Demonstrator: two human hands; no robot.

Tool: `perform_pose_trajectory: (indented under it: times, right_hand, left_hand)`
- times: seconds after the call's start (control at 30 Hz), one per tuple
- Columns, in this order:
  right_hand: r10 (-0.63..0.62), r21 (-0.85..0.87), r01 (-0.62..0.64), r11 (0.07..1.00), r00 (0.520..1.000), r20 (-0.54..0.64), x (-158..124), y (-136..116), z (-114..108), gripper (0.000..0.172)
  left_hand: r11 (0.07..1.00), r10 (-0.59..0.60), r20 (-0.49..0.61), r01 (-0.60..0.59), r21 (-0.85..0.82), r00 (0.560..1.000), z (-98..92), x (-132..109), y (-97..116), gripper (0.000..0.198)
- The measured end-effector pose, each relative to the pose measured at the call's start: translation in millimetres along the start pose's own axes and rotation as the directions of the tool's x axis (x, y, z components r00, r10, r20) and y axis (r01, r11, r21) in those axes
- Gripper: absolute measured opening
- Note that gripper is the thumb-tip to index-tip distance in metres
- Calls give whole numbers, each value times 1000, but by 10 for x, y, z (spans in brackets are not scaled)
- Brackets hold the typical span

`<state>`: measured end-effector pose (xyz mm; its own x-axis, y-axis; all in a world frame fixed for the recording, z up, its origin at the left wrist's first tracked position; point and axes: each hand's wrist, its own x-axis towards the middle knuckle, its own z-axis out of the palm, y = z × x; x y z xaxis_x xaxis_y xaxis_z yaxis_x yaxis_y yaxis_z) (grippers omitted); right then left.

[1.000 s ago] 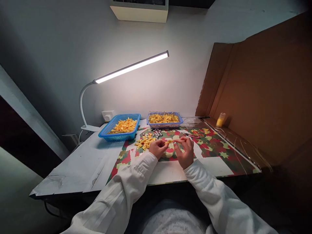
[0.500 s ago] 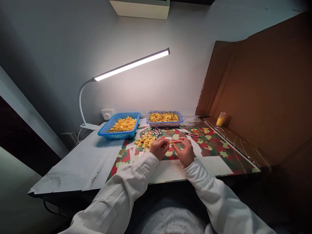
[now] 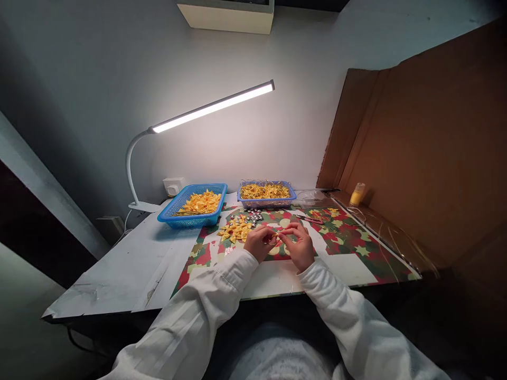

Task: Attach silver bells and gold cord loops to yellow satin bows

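Note:
My left hand (image 3: 259, 244) and my right hand (image 3: 298, 246) meet over the front of the table, thumbs and fingertips pinched together. Between them is a small yellow ribbon piece (image 3: 277, 233), probably a bow with a gold tie; the fingers cover most of it. Just left of my left hand lies a loose pile of yellow ribbon bows (image 3: 234, 230). Behind that pile sit several small silver bells (image 3: 254, 215).
A blue basket (image 3: 217, 215) of yellow bows stands at back left, beside a bluish-purple basket (image 3: 266, 202) of bows with gold ties. Small scissors (image 3: 312, 219) lie right of my hands. A lamp (image 3: 214, 108) arches above; a yellow-filled bottle (image 3: 357, 195) stands by the cardboard (image 3: 428, 148).
The fingertips of both hands have drawn closer together around the small yellow piece. The view has shifted very slightly; the baskets and piles look the same.

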<state>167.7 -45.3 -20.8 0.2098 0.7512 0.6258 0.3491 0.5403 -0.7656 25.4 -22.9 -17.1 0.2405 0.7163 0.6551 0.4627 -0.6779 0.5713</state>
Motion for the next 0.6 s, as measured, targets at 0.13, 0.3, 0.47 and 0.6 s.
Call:
perform_pose_trajectory:
  times: [0.13, 0.3, 0.47, 0.6]
  right_hand:
    - [48, 125, -51, 991, 998, 30, 47, -38, -28, 19]
    - [116, 287, -143, 947, 987, 108, 208, -144, -73, 27]
    - [103, 382, -175, 907, 974, 201, 467, -368, -148, 29]
    - [71, 459, -132, 879, 987, 147, 746, -485, -220, 30]
  left_hand:
    - [998, -50, 24, 50, 25, 998, 29, 15, -55, 10]
    - [990, -130, 97, 124, 62, 987, 53, 13, -134, 15]
    - [973, -225, 162, 215, 79, 961, 79, -8, -218, 20]
    - [951, -308, 179, 300, 72, 934, 88, -8, -302, 23]
